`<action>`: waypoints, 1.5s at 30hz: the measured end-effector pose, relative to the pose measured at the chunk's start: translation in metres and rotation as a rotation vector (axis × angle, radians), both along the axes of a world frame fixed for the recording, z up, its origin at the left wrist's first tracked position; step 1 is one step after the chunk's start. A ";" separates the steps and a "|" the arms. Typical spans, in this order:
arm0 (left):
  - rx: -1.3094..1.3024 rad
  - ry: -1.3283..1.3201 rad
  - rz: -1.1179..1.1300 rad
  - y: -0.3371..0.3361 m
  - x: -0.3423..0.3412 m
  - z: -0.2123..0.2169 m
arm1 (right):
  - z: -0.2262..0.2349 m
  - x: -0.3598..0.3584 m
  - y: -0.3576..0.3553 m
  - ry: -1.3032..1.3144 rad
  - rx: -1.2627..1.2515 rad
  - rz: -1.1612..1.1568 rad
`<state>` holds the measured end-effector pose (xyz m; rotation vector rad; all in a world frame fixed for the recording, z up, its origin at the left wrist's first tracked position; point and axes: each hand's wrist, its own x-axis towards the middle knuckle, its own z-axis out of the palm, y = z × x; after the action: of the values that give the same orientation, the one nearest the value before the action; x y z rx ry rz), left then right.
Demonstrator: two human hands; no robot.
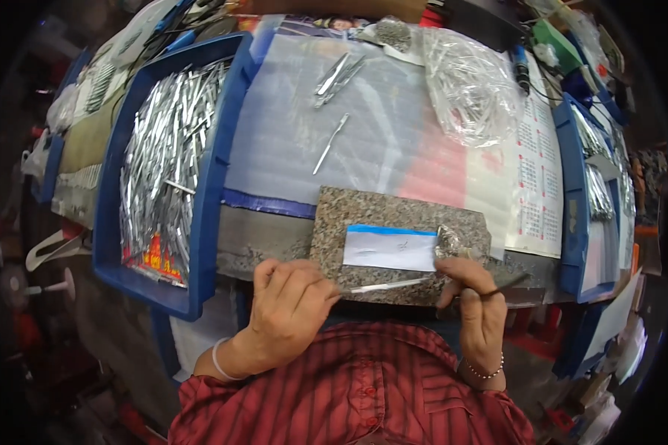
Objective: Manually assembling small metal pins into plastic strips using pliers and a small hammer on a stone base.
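Observation:
A slim silvery metal strip (393, 285) spans the near edge of a speckled granite slab (334, 222). My left hand (293, 304) is closed, its fingertips pinching the strip's left end. At the strip's other end, my right hand (473, 300) is closed on a dark slender tool (513, 282) that sticks out to the right; its tip is hidden. Beside the right fingertips sits a small heap of tiny shiny pieces (449, 243), too small to name. A white paper with a blue edge (390, 248) lies on the slab.
To the left stands a blue bin (219, 200) filled with metal strips. Several loose strips (338, 78) lie farther back on the plastic-covered table. A clear plastic bag (471, 89) and a pile of tiny metal parts (392, 34) are at the back; another blue bin (571, 259) is at right.

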<state>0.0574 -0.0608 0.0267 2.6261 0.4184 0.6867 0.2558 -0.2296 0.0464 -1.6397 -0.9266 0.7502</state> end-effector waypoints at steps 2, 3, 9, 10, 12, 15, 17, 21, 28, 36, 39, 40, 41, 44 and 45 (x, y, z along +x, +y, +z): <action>-0.003 0.015 0.004 -0.005 -0.001 0.004 | -0.008 -0.001 -0.003 0.106 -0.073 0.025; -0.008 0.016 -0.004 -0.008 -0.002 0.006 | -0.010 -0.002 -0.001 0.097 -0.097 0.062; -0.052 0.031 -0.022 -0.021 -0.006 0.011 | -0.011 -0.008 -0.006 0.212 -0.130 0.081; -0.049 0.034 -0.023 -0.022 -0.006 0.012 | -0.011 -0.008 -0.007 0.251 -0.109 0.068; -0.145 0.015 -0.036 -0.023 -0.006 0.014 | -0.011 -0.009 -0.009 0.293 -0.086 0.055; -0.264 -0.006 -0.034 -0.026 -0.007 0.013 | -0.014 -0.009 -0.013 0.350 -0.166 0.066; -0.310 -0.025 -0.030 -0.028 -0.007 0.015 | -0.018 -0.012 -0.015 0.373 -0.084 0.042; -0.398 -0.081 -0.048 -0.030 -0.009 0.013 | -0.020 -0.018 -0.018 0.434 -0.063 0.009; -0.541 -0.066 -0.026 -0.032 -0.017 0.013 | -0.023 -0.025 -0.018 0.515 -0.071 -0.004; -0.972 0.082 -0.029 -0.029 -0.036 0.005 | -0.021 -0.036 -0.013 0.442 -0.127 0.062; -1.075 0.099 -0.015 -0.030 -0.045 -0.003 | -0.019 -0.042 -0.009 0.346 -0.147 0.096; -1.079 0.094 -0.006 -0.031 -0.048 -0.005 | -0.018 -0.045 -0.008 0.306 -0.149 0.110; -1.116 0.092 0.000 -0.032 -0.051 -0.007 | -0.018 -0.047 -0.006 0.266 -0.151 0.124; -1.202 0.091 0.021 -0.032 -0.059 -0.011 | -0.019 -0.054 -0.003 0.271 -0.151 0.132; -1.248 0.096 0.029 -0.033 -0.062 -0.012 | -0.018 -0.057 -0.002 0.271 -0.155 0.137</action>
<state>-0.0045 -0.0933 0.0145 1.4591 0.6374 0.1605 0.1991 -0.2312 0.0279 -1.5695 -0.8073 1.1327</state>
